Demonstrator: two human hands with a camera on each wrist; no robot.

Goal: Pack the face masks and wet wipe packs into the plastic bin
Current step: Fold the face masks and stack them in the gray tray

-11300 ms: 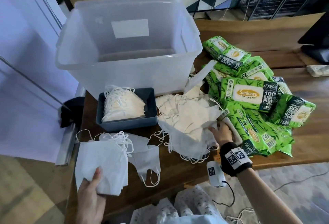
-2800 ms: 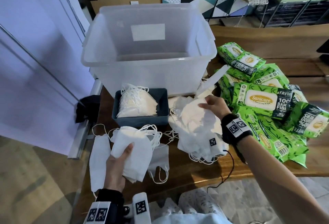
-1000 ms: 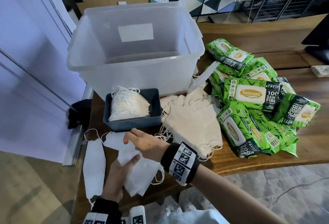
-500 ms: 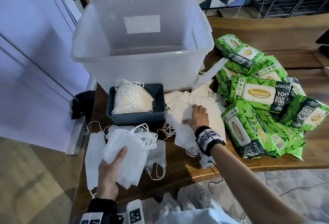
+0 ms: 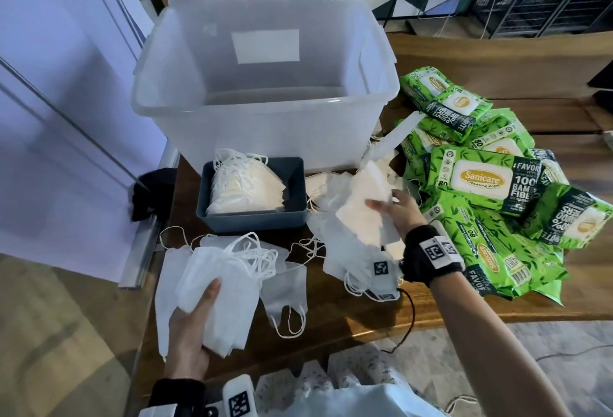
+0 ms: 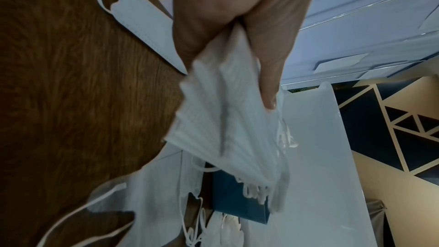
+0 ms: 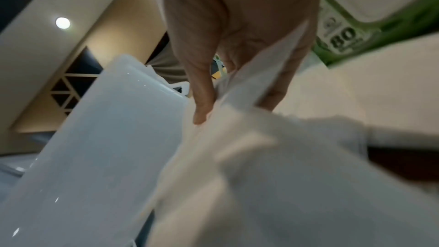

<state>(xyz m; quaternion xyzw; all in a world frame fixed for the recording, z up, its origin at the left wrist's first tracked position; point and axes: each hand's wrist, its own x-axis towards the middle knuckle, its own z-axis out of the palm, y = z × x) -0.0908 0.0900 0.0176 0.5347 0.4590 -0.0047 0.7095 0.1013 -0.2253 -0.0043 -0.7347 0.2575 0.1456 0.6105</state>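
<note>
A translucent plastic bin (image 5: 265, 125) stands at the back of the wooden table, with nothing visible inside. My left hand (image 5: 190, 327) grips a fanned stack of white face masks (image 5: 219, 287) near the front left; in the left wrist view the thumb and fingers pinch this stack (image 6: 228, 134). My right hand (image 5: 396, 214) pinches a cream face mask (image 5: 363, 211) lifted off the loose mask pile (image 5: 345, 251) in the middle. Green wet wipe packs (image 5: 491, 181) are heaped at the right.
A small dark blue tray (image 5: 295, 214) holding several cream masks sits just in front of the bin. Loose white masks (image 5: 285, 287) lie near the front edge. A white wall and metal rail (image 5: 142, 251) border the table's left side.
My right hand has lifted a cream mask up off the pile. My left hand keeps its grip on the white stack in roughly the same place.
</note>
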